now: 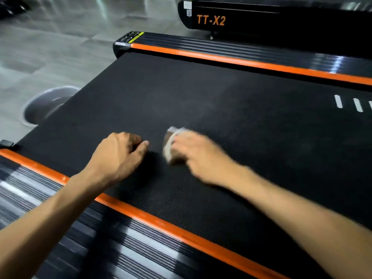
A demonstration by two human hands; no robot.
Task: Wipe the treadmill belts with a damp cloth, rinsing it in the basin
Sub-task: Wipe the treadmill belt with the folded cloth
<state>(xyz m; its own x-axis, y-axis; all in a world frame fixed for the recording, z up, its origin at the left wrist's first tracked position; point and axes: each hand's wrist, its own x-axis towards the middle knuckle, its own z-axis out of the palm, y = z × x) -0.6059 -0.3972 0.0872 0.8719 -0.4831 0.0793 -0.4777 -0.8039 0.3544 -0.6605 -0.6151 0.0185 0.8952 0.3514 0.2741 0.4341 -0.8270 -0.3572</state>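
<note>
Presently 1 cloth (171, 144), gripped by right hand (198, 156), lies mid-belt (221, 93); left hand (118, 154) curled, holding nothing, beside it. 1 basin (47, 105) off belt's far-left edge.

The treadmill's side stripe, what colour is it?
Orange stripe, beside the black belt; head view.

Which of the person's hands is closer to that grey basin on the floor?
Left. The left hand rests on the treadmill belt, on the side toward the basin; the right hand, holding the cloth, is farther away.

right hand (198, 156) gripping cloth (170, 144) on belt (221, 101), left hand (118, 156) curled
</note>
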